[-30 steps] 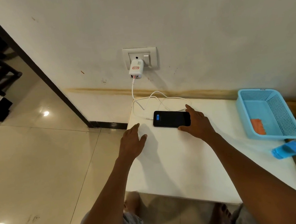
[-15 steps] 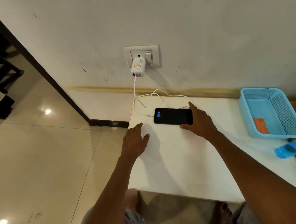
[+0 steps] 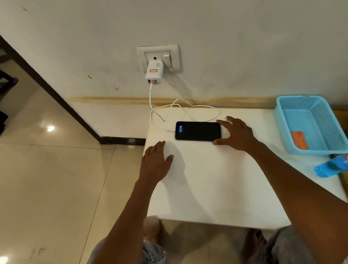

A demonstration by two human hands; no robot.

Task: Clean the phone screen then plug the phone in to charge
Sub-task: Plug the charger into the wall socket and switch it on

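Note:
A black phone [image 3: 197, 131] lies flat on the white table [image 3: 216, 187], its left end lit blue. A white cable [image 3: 184, 109] runs from the white charger [image 3: 154, 72] in the wall socket [image 3: 159, 57] down onto the table, and its plug end [image 3: 168, 130] sits at the phone's left edge. My right hand [image 3: 236, 134] lies spread at the phone's right end, thumb and fingers straight, touching it. My left hand [image 3: 155, 162] rests flat on the table's left edge, holding nothing.
A light blue basket [image 3: 313, 105] with an orange cloth [image 3: 299, 140] inside stands at the table's right. A blue spray bottle [image 3: 339, 163] lies in front of it. Glossy floor tiles and a dark door frame [image 3: 42, 80] are to the left.
My right hand has eased back a little from the phone's right end. The left hand stays on the table. The view has shifted slightly.

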